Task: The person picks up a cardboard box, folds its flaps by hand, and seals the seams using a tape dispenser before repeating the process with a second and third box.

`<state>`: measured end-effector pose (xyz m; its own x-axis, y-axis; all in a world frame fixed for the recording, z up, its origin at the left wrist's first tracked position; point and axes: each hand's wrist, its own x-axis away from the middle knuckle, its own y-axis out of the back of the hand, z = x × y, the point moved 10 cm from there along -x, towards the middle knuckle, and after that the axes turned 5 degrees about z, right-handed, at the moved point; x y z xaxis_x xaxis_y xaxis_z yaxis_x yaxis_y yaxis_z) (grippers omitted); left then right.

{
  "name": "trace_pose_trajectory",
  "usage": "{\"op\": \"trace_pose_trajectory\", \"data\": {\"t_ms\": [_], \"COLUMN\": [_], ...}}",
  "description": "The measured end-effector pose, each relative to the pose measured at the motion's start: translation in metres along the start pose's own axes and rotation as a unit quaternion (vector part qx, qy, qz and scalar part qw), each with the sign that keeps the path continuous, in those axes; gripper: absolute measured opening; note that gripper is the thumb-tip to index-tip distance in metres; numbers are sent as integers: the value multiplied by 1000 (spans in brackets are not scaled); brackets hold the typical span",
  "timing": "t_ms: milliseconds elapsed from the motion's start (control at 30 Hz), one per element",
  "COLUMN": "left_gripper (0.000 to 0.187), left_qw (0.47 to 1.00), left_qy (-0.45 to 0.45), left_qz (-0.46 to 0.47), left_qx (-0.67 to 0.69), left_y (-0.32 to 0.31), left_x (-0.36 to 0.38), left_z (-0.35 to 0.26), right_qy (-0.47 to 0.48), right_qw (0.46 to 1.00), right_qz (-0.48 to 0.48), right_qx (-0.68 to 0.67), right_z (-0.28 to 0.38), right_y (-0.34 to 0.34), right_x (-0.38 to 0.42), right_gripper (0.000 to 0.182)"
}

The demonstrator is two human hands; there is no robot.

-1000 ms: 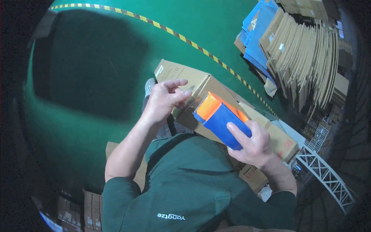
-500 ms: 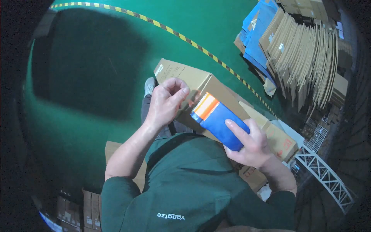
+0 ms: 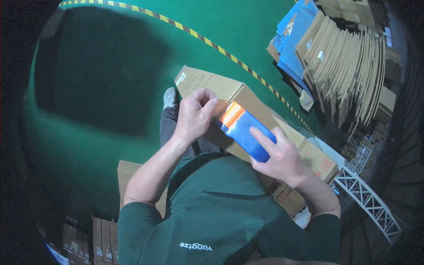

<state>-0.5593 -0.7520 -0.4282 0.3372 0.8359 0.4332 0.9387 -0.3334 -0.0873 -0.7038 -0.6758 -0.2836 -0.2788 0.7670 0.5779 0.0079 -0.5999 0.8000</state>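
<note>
My right hand (image 3: 280,154) is wrapped around a blue tape dispenser (image 3: 251,137), its index finger lying along the top. The dispenser's orange front, with a toothed edge, points up and left toward my other hand. My left hand (image 3: 197,112) is closed, with thumb and forefinger pinched just beside that edge. A see-through, brownish strip of tape (image 3: 219,109) seems to span the short gap to the pinched fingers. Below both hands stands a long cardboard box (image 3: 207,81), with printing on its side and a white label at its far corner.
Flat cardboard sheets (image 3: 344,66) and blue sheets (image 3: 297,48) stand stacked at upper right. Yellow-black floor tape (image 3: 212,44) curves across the green floor. More cartons (image 3: 104,238) stand at lower left, and a white metal truss (image 3: 369,201) at right.
The dispenser has moved slightly up and left, closer to my left hand. My left hand has shifted a little to the right, still pinched.
</note>
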Motion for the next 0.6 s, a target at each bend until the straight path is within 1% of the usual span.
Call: {"op": "trace_pose_trajectory", "data": {"t_ms": [33,133,233,333,433,533,600], "left_gripper": [14,19,14,11,11,12,17], "left_qw": [1000,997,992,989,987,987,991], "left_qy": [-9,-48,-70,-71,-76,-73,-56], "left_qz": [-13,-6,-11,11,12,17,18], "left_qx": [-4,-65,-105,-132,-142,-145,-120], "left_y": [4,1,2,0,0,-1,-1], "left_x": [-2,1,0,-1,-1,-4,-7], "left_z": [0,-3,-5,-4,-1,3,11], "right_qy": [3,19,28,12,9,3,8], "right_qw": [1000,999,999,1000,1000,1000,1000], "right_qz": [7,-26,-34,-15,-2,6,-4], "right_qx": [9,-2,-9,7,0,11,1], "right_z": [-2,-1,0,-3,-3,-5,-3], "right_y": [-3,0,0,-4,-7,-8,-7], "right_x": [-5,-2,0,0,1,1,1], "right_gripper": [72,69,74,76,77,75,74]}}
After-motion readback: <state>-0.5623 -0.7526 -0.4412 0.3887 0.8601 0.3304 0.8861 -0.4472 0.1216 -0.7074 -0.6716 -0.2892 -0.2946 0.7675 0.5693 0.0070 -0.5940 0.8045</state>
